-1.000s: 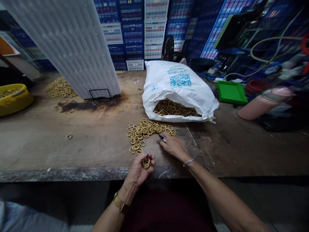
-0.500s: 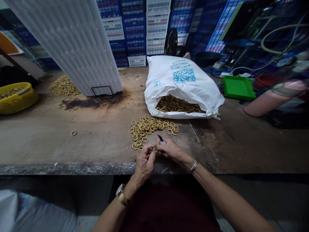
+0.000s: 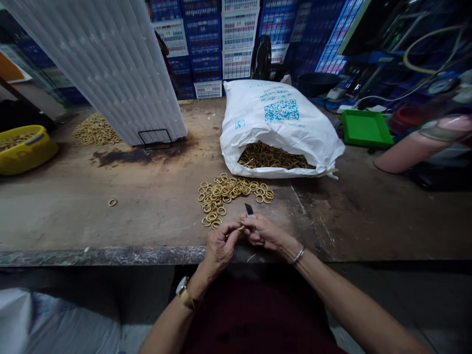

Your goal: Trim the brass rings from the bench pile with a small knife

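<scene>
My left hand, closed in a pinch, grips a brass-coloured ring by its edge. Close beside it, my right hand is wrapped round a utility knife, its dark blade pointing up and away from me. The fingertips of both hands meet near the ring. Just beyond them lies a loose pile of similar rings on the wooden table. Behind the pile a white woven sack lies on its side, its mouth facing me and full of rings.
A single ring lies at left. Farther back stand a yellow basin, a heap of rings and a tall white corrugated panel. At right are a green tray and a pink bottle. Stacked crates line the back.
My right hand has shifted slightly right and turned the knife, so its blade stands more upright. The ring in my left hand shows more clearly. A person's dark shape now appears behind the panel.
</scene>
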Motion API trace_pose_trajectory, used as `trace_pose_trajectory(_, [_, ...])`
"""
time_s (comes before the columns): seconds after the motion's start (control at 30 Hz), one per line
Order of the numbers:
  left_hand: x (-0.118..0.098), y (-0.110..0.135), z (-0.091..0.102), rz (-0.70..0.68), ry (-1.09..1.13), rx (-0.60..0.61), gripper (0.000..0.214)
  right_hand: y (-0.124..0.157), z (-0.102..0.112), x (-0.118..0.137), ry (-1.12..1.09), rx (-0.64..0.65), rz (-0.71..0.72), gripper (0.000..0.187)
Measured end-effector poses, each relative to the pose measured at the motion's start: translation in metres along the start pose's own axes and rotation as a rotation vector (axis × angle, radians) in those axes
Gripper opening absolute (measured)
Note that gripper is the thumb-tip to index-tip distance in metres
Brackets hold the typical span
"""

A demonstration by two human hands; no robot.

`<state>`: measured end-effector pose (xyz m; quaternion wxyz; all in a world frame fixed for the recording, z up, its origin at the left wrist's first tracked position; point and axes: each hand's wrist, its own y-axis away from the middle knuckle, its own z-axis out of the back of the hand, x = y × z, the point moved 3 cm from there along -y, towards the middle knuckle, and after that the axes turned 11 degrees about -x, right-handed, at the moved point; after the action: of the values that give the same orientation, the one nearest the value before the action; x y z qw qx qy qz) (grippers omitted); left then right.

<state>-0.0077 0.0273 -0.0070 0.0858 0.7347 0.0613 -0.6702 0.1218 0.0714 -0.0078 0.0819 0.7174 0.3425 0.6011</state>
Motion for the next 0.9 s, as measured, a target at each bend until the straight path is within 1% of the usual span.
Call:
trace_pose_trajectory(0.07, [0.002,0.001,-0.001,0.007,-0.010,-0.029,0.009,0.001,-0.001,-0.001,0.087,-0.109,0.076,0.028])
trace_pose_trajectory(0.17, [0.003,0.002,-0.004,0.077,0.012,-0.053,0.011,0.001,-0.004,-0.001,0.224,-0.201,0.200,0.030])
trace_pose_trajectory(0.23, [0.004,0.002,-0.006,0.155,0.037,-0.049,0.017,-0.001,-0.006,-0.002,0.303,-0.233,0.249,0.027])
trace_pose_trajectory(0.3, [0.005,0.002,-0.007,0.246,0.070,-0.016,0.023,-0.004,-0.005,-0.003,0.358,-0.265,0.271,0.024])
trace_pose_trajectory(0.43, [0.008,0.003,-0.007,0.390,0.185,0.051,0.029,-0.010,-0.003,-0.007,0.378,-0.251,0.260,0.025])
trace_pose_trajectory(0.5, [0.009,0.004,-0.007,0.443,0.259,0.054,0.030,-0.012,0.001,-0.007,0.389,-0.278,0.268,0.025])
trace_pose_trajectory(0.53, [0.009,0.004,-0.007,0.462,0.291,0.049,0.030,-0.012,0.003,-0.006,0.427,-0.323,0.302,0.024])
trace_pose_trajectory(0.6, [0.009,0.005,-0.008,0.477,0.330,0.026,0.032,-0.009,0.008,-0.003,0.586,-0.390,0.434,0.018])
trace_pose_trajectory(0.63, [0.009,0.005,-0.009,0.474,0.337,0.017,0.033,-0.006,0.008,-0.002,0.698,-0.378,0.514,0.015])
trace_pose_trajectory(0.7, [0.008,0.004,-0.010,0.451,0.335,0.002,0.034,0.000,0.006,-0.002,0.915,-0.282,0.647,0.012])
trace_pose_trajectory(0.73, [0.008,0.004,-0.010,0.434,0.326,-0.003,0.035,0.002,0.005,-0.003,0.995,-0.228,0.687,0.013])
trace_pose_trajectory(0.8, [0.009,0.003,-0.011,0.396,0.301,-0.015,0.035,0.006,0.004,-0.005,1.089,-0.177,0.718,0.014])
trace_pose_trajectory(0.9, [0.014,0.003,-0.010,0.359,0.249,-0.036,0.034,0.008,0.002,-0.006,1.146,-0.184,0.718,0.015])
